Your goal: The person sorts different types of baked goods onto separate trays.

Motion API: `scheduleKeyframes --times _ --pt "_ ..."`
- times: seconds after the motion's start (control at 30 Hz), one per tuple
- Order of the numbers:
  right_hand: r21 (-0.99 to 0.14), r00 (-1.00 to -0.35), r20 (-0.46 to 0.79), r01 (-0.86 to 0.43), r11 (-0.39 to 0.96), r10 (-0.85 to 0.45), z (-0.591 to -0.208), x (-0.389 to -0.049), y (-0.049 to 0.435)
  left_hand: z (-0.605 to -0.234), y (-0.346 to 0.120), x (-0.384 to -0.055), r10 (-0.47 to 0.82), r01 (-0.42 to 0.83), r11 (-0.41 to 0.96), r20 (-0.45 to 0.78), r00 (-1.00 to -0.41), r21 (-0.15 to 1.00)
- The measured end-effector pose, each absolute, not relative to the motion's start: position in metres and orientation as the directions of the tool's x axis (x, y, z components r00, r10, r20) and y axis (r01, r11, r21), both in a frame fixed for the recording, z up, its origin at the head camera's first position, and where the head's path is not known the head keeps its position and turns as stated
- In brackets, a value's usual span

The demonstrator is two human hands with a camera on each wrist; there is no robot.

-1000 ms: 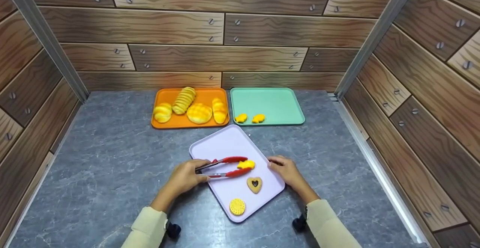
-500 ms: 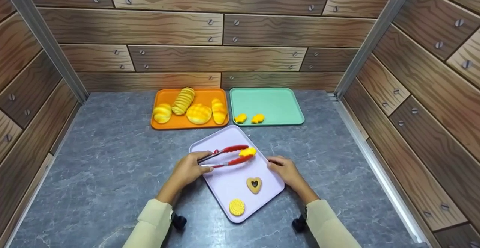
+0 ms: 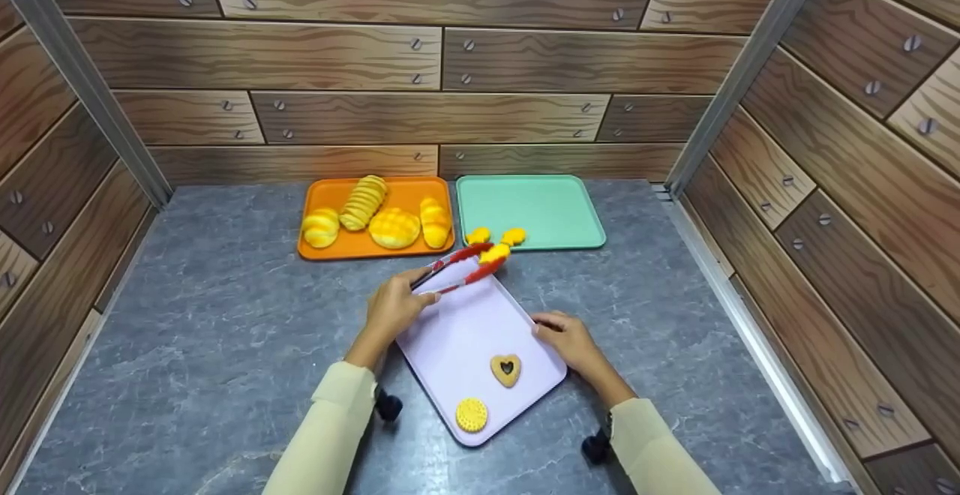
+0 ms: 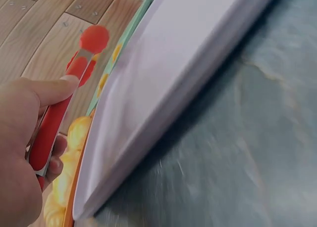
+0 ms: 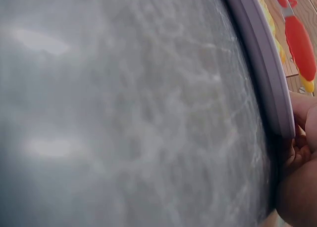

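Observation:
My left hand [image 3: 396,304] grips red-tipped tongs [image 3: 480,273], seen close up in the left wrist view, where the thumb lies along the red tongs handle [image 4: 52,130]. Pinched between the tong tips is a yellow fish-shaped cracker [image 3: 494,254], raised over the far corner of the lavender tray [image 3: 457,352]. My right hand [image 3: 571,341] holds that tray by its right edge, thumb at the rim and fingers curled. On the lavender tray lie a heart-shaped cookie [image 3: 505,370] and a round yellow biscuit [image 3: 471,415]. Two fish crackers, one of them the right fish cracker [image 3: 514,236], lie on the green tray [image 3: 540,206].
An orange tray [image 3: 330,191] stands back left with several breads, among them a twisted loaf [image 3: 364,202] and a round bun [image 3: 394,228]. The green tray is right beside it. Wood-patterned walls [image 3: 525,116] enclose the grey marbled table [image 3: 225,330] at the back and sides.
My left hand has lifted the tongs and the fish cracker away from the lavender tray's middle, forward to the green tray's front edge. My right hand stays at the tray's edge.

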State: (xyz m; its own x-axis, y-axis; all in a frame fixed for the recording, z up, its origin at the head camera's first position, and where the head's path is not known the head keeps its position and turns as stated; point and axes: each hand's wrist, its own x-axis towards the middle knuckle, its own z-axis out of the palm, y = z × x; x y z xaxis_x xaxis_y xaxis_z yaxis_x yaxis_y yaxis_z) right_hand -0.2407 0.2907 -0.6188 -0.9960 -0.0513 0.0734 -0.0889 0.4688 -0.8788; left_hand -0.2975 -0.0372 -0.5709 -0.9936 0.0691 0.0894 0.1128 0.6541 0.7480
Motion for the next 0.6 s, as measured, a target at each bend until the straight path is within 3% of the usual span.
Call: scheduleKeyframes --times 0.4,0.6 --pt "-0.876 -0.996 0.062 -0.088 0.474 -0.071 -0.616 -0.237 0.292 -0.573 -0.014 -0.348 -0.016 0.156 0.662 0.222 -0.975 0.733" --pt "-0.875 -0.996 0.056 -0.082 0.478 -0.068 -0.614 -0.237 0.292 -0.571 0.004 -0.369 -0.038 0.14 0.681 0.226 -0.973 0.719"
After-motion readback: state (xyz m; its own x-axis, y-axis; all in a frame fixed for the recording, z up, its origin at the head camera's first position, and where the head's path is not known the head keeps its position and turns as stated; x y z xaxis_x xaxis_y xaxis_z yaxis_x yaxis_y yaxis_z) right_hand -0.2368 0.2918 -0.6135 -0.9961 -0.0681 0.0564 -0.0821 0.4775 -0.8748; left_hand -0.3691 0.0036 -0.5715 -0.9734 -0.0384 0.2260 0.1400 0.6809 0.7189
